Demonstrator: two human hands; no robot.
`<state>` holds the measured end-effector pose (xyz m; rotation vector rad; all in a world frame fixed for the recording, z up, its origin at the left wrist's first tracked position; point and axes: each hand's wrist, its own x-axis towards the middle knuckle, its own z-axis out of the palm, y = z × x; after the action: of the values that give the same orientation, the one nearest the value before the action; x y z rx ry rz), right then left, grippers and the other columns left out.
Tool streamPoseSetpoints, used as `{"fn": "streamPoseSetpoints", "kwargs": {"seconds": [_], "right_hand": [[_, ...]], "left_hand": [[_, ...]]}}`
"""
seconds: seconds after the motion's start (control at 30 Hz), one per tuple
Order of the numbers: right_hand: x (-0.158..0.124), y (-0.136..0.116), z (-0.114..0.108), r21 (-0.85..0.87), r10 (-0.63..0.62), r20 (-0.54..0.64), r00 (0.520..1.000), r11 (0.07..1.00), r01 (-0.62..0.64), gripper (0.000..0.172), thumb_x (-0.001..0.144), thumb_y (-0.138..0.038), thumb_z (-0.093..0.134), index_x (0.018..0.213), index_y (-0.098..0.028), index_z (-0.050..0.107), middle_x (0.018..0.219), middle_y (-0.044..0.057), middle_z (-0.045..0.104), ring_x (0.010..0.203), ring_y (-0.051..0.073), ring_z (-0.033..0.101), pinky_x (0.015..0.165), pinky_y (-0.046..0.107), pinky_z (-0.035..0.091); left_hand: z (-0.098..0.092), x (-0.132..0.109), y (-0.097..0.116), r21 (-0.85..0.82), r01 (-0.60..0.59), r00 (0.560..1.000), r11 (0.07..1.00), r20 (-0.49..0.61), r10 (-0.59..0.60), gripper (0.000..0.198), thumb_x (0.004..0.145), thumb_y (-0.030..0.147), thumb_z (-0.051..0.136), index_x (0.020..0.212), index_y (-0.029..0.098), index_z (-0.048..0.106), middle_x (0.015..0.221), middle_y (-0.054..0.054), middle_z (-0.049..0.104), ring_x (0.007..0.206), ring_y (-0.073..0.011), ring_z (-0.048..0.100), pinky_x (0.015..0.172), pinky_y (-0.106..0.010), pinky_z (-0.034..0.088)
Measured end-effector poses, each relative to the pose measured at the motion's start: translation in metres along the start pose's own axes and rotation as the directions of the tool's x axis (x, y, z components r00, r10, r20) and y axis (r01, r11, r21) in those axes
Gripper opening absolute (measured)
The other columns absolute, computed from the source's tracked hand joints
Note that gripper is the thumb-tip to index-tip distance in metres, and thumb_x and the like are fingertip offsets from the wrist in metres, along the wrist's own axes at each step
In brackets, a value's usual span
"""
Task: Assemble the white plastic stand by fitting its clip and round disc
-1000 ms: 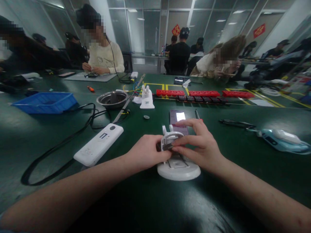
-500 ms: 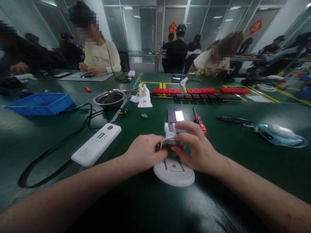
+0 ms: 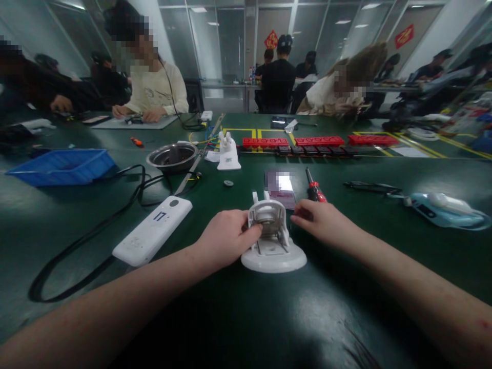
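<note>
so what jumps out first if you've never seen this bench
The white stand in the centre foreground, a round base with an upright ring on it, gripped from the left by the left hand; the right hand lies just right of it. Behind it sit a lit phone and a red screwdriver, and a white remote lies to the left.

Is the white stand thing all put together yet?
Partly. The white stand sits upright on its round base. The left hand grips its round head; the right hand rests beside it, off it. The red screwdriver lies unused, so any fastening looks undone.
</note>
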<state>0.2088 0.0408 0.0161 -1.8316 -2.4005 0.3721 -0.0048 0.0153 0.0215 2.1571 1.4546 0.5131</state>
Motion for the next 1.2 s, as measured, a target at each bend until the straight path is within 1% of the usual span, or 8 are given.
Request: {"fn": "streamPoseSetpoints", "kwargs": {"seconds": [0.2,0.5,0.73,0.83,0.9,1.0,1.1,1.2], "right_hand": [[0.008,0.001,0.023,-0.200,0.056,0.027,0.998,0.979,-0.050,0.022,0.081,-0.037,0.043,0.077,-0.018,0.052,0.076,0.006,0.060,0.064,0.018,0.056,0.049,0.025,0.038],[0.000,-0.006,0.021,-0.296,0.070,0.040,0.997,0.954,-0.055,0.031,0.084,-0.036,0.039,0.076,-0.013,0.057,0.071,0.011,0.061,0.067,0.023,0.060,0.055,0.031,0.044],[0.001,-0.002,-0.003,-0.060,-0.006,0.078,0.997,0.998,0.011,0.018,0.083,-0.028,0.044,0.079,-0.018,0.059,0.069,0.002,0.060,0.061,0.013,0.057,0.053,0.023,0.044],[-0.006,-0.002,-0.027,0.250,-0.061,-0.059,0.996,0.965,0.074,0.019,0.080,-0.034,0.050,0.076,-0.018,0.059,0.066,0.001,0.058,0.054,0.011,0.053,0.048,0.021,0.043],[-0.013,-0.008,-0.039,0.428,-0.139,-0.270,0.953,0.869,0.248,0.022,0.073,-0.039,0.058,0.068,-0.018,0.060,0.070,0.002,0.056,0.061,0.013,0.053,0.053,0.024,0.045],[-0.022,-0.022,-0.042,0.372,-0.309,-0.467,0.829,0.781,0.501,0.016,0.067,-0.035,0.065,0.062,-0.020,0.062,0.082,0.004,0.053,0.079,0.017,0.053,0.070,0.031,0.046],[-0.026,-0.035,-0.032,0.269,-0.425,-0.425,0.799,0.784,0.560,0.008,0.068,-0.026,0.064,0.063,-0.022,0.063,0.098,0.005,0.051,0.094,0.021,0.049,0.080,0.040,0.042],[-0.025,-0.041,-0.021,0.240,-0.484,-0.352,0.801,0.781,0.577,0.006,0.069,-0.022,0.064,0.063,-0.020,0.062,0.107,0.005,0.049,0.102,0.023,0.045,0.085,0.044,0.039]], "left_hand": [[0.000,-0.002,0.001,0.006,-0.017,1.000,1.000,-0.012,0.017,0.027,0.077,0.035,0.043,0.065,0.017,0.058,0.057,0.002,0.054,0.048,-0.0112,0.047,0.045,-0.023,0.032],[-0.001,-0.002,0.004,0.045,-0.020,1.000,0.999,-0.012,0.021,0.027,0.077,0.034,0.043,0.066,0.016,0.058,0.057,0.000,0.054,0.048,-0.0107,0.047,0.044,-0.022,0.032],[-0.001,-0.002,0.002,0.068,-0.043,0.999,0.997,-0.024,0.044,0.027,0.077,0.034,0.042,0.067,0.016,0.059,0.057,0.000,0.053,0.049,-0.0117,0.047,0.044,-0.023,0.030],[-0.001,-0.002,0.002,0.047,-0.058,0.998,0.997,-0.036,0.059,0.026,0.077,0.034,0.043,0.066,0.016,0.058,0.057,0.001,0.052,0.048,-0.0113,0.046,0.044,-0.023,0.030],[-0.001,-0.002,0.001,0.007,-0.053,0.998,0.999,-0.040,0.053,0.026,0.077,0.034,0.043,0.066,0.016,0.059,0.058,0.001,0.052,0.049,-0.0111,0.046,0.045,-0.022,0.031],[-0.001,-0.001,-0.001,-0.089,-0.008,1.000,0.996,0.015,0.009,0.026,0.076,0.034,0.043,0.066,0.016,0.059,0.059,0.001,0.053,0.050,-0.0112,0.047,0.045,-0.022,0.032],[0.000,-0.001,-0.001,-0.188,0.039,0.990,0.981,0.137,-0.014,0.027,0.076,0.034,0.041,0.067,0.016,0.060,0.057,0.002,0.053,0.051,-0.0114,0.048,0.044,-0.021,0.031],[0.001,-0.003,0.001,-0.194,0.008,0.989,0.981,0.148,0.021,0.027,0.076,0.033,0.041,0.067,0.016,0.060,0.057,0.002,0.052,0.051,-0.0110,0.047,0.044,-0.021,0.031]]}}
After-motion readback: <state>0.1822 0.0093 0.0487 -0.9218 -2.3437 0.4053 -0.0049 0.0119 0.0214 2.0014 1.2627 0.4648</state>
